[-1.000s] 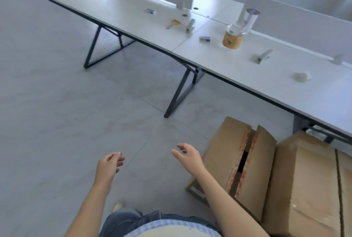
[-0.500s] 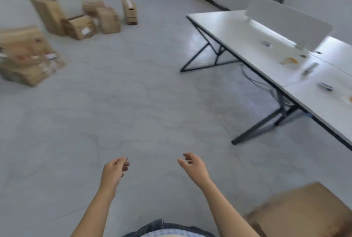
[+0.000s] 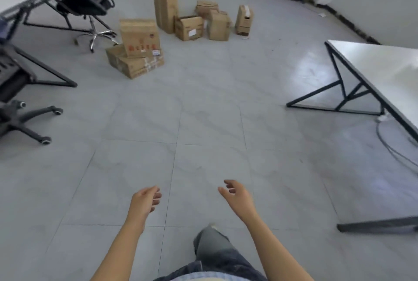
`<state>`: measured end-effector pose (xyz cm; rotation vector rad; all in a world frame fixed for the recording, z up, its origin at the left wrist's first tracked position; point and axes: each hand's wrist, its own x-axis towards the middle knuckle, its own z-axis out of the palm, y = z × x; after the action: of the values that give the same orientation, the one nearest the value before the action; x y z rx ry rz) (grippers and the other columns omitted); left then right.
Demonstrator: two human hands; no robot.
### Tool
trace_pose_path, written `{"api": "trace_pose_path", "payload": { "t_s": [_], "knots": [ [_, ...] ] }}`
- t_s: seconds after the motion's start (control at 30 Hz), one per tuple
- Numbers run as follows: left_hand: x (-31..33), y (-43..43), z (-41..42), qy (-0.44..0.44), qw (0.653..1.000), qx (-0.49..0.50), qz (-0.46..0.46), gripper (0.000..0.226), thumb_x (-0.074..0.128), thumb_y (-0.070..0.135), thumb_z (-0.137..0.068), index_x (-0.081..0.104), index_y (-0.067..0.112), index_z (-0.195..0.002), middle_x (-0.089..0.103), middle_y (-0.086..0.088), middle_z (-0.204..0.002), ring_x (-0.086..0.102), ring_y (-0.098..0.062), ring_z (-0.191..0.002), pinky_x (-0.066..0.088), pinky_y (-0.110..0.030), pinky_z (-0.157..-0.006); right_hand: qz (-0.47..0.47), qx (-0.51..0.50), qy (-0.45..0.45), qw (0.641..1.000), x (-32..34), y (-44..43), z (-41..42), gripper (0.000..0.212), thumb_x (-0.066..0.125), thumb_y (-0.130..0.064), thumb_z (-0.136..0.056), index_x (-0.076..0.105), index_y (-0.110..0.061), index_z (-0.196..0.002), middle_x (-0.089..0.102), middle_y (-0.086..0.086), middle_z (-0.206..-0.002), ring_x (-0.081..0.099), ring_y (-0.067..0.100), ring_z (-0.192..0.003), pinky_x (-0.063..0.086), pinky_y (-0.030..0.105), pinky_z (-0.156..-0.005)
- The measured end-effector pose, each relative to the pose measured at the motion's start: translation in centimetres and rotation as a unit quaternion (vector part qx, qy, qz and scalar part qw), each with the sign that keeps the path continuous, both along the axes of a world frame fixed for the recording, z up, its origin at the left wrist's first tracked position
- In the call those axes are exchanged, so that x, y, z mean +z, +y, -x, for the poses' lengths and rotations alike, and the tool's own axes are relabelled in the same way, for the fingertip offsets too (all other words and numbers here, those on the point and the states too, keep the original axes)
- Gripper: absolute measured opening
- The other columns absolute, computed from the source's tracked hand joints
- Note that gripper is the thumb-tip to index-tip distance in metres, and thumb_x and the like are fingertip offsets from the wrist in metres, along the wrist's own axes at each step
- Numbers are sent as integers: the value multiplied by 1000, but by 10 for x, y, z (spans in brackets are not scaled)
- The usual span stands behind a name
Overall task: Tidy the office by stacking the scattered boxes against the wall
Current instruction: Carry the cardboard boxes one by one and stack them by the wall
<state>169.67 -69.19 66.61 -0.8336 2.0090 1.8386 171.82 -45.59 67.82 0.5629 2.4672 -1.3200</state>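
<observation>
Several brown cardboard boxes lie scattered on the grey tiled floor far ahead. Nearest is a flat box (image 3: 133, 64) with a taller box with red print (image 3: 139, 37) standing on it. Behind them stand a tall narrow box (image 3: 164, 14), an open box with a white label (image 3: 189, 28), a plain box (image 3: 218, 25) and a slim box (image 3: 244, 20). My left hand (image 3: 144, 201) and my right hand (image 3: 236, 194) hang in front of me with loosely curled fingers, holding nothing, far from the boxes.
A white desk on black legs (image 3: 371, 70) stands at the right, with cables on the floor below it. A black office chair (image 3: 87, 6) and another desk are at the upper left, a second chair base (image 3: 24, 118) at the left edge.
The view has swung left, away from the desk and the two boxes beside it, so the scattered boxes now sit ahead. Both hands stay empty in front of me.
</observation>
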Motion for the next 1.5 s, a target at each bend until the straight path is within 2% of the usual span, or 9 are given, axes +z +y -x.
{"api": "trace_pose_path", "payload": {
  "t_s": [0.1,0.23,0.43,0.57,0.77,0.93,1.07,1.2,1.5],
  "knots": [
    [-5,1,34,-5,1000,7,8,17,50,15,-94,60,8,-83,64,-10,-86,57,-21,-77,41,-28,-65,4,35,-17,999,-13,-3,43,46,56,-34,-91,49,-12,-131,52,6,-128,51,19,-115,41,25,-90],
    [6,1,106,20,998,47,23,19,51,14,-94,59,10,-77,62,-8,-83,56,-20,-75,40,-27,-64,0,58,12,998,-9,5,134,45,56,-34,-91,50,-11,-130,52,6,-128,51,18,-115,38,21,-86],
    [26,20,201,52,996,72,28,18,50,14,-94,60,13,-79,63,-5,-85,57,-18,-79,41,-31,-75,21,54,55,997,14,27,255,40,57,-32,-91,54,-11,-125,55,-1,-116,50,12,-104,37,21,-84],
    [17,27,231,18,998,55,35,15,51,15,-94,61,13,-83,64,-5,-88,58,-19,-83,42,-32,-77,14,72,19,997,-2,23,295,39,58,-31,-91,56,-9,-123,54,-2,-106,49,10,-98,34,19,-82],
    [-5,1,294,-32,994,104,31,15,49,13,-95,61,5,-90,64,-9,-90,57,-27,-90,41,-34,-79,-10,141,-46,989,-30,-1,363,40,56,-33,-91,56,-8,-123,52,-2,-104,48,10,-96,32,17,-80],
    [-13,-40,404,-13,991,132,19,16,49,14,-95,60,2,-97,63,-12,-94,57,-27,-92,41,-34,-80,-21,141,-37,989,-31,-38,472,41,56,-34,-92,56,-9,-123,52,-2,-105,48,11,-98,34,19,-82],
    [9,-85,510,33,989,144,9,16,50,15,-94,61,8,-84,64,-7,-86,57,-22,-83,41,-33,-78,-26,131,-26,991,-18,-75,560,40,56,-33,-91,57,-8,-122,53,-2,-105,53,17,-110,35,21,-84],
    [29,-117,592,62,985,160,10,20,49,14,-94,59,15,-76,63,-3,-82,58,-16,-77,40,-32,-76,-1,101,-8,995,2,-107,631,37,56,-31,-92,57,-9,-121,57,3,-114,52,15,-111,35,20,-86],
    [-6,-122,673,-46,990,131,-7,20,51,12,-92,58,11,-74,63,-8,-81,57,-22,-78,40,-29,-66,-30,111,-86,990,-22,-132,728,40,52,-35,-93,55,-9,-124,57,5,-125,53,19,-114,35,21,-82]
  ]
}}
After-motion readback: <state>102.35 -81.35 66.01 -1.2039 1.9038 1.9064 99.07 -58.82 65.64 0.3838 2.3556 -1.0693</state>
